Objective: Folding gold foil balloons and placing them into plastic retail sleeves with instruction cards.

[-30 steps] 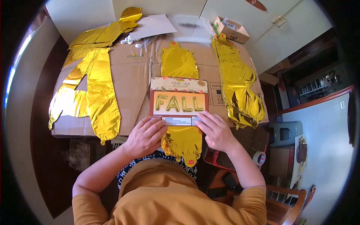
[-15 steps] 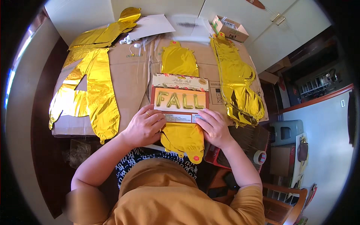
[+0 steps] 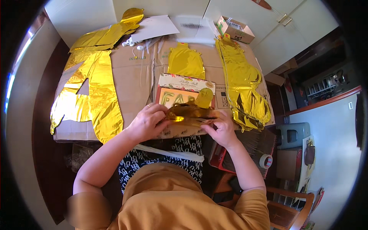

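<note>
A gold foil balloon (image 3: 186,63) lies flat at the middle of the cardboard, its far part beyond a printed packaging card (image 3: 184,82). The balloon's near end is folded up over the card's lower half and hides part of the picture there. My left hand (image 3: 150,122) pinches the fold at its left side, fingers bent. At the right side my right hand (image 3: 222,129) grips the same fold between thumb and fingers. A rounded gold tab stands up from the fold over the card.
Flat gold balloons (image 3: 96,88) cover the left side, and more gold foil (image 3: 241,80) lies at the right. Toward the back are a white sheet (image 3: 157,27), small white rolls (image 3: 130,41) and an open box (image 3: 235,30). A tape roll (image 3: 265,161) lies right of my right forearm.
The balloon's near end, which hung over the table edge below the card, has been folded up onto the card by both hands. The card has shifted slightly right.
</note>
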`<act>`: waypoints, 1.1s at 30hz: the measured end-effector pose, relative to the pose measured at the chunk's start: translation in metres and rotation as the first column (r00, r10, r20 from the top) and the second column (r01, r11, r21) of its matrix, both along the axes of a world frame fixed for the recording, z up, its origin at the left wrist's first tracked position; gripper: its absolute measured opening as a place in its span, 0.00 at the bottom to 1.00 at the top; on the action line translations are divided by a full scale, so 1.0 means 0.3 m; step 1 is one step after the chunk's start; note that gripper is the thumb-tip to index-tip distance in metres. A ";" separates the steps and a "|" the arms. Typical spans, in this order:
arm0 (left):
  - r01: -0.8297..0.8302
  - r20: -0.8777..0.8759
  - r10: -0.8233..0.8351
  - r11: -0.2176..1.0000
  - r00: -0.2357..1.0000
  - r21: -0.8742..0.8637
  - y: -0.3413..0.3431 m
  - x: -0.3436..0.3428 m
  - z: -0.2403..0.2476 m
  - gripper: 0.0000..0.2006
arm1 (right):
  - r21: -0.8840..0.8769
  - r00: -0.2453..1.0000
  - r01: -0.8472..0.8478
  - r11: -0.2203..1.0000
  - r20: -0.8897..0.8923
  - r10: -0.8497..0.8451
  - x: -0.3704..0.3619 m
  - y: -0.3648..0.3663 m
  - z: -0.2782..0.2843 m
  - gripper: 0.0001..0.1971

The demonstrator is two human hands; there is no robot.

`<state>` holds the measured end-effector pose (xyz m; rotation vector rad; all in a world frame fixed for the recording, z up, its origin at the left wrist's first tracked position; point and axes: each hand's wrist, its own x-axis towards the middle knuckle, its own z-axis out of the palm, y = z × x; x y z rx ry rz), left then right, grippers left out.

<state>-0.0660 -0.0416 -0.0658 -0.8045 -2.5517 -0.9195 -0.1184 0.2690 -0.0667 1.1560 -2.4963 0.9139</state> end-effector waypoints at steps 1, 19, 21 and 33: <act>-0.022 0.023 0.021 0.999 1.000 0.042 0.002 -0.009 -0.003 0.10 | 0.006 0.999 0.021 1.000 0.029 -0.021 -0.005 0.001 -0.002 0.13; 0.084 -0.027 -0.105 0.903 0.994 -0.421 0.250 0.033 0.011 0.42 | 0.011 0.935 0.145 0.989 0.325 -0.141 -0.051 -0.012 0.012 0.46; 0.045 0.040 -0.031 0.900 0.999 -0.433 0.237 0.048 0.002 0.44 | 0.006 0.944 0.141 0.990 0.299 -0.136 -0.050 -0.010 0.003 0.45; -0.101 0.027 0.121 0.914 0.992 -0.394 0.244 0.142 0.083 0.49 | 0.108 0.966 0.120 0.987 0.218 -0.141 -0.037 -0.009 0.016 0.38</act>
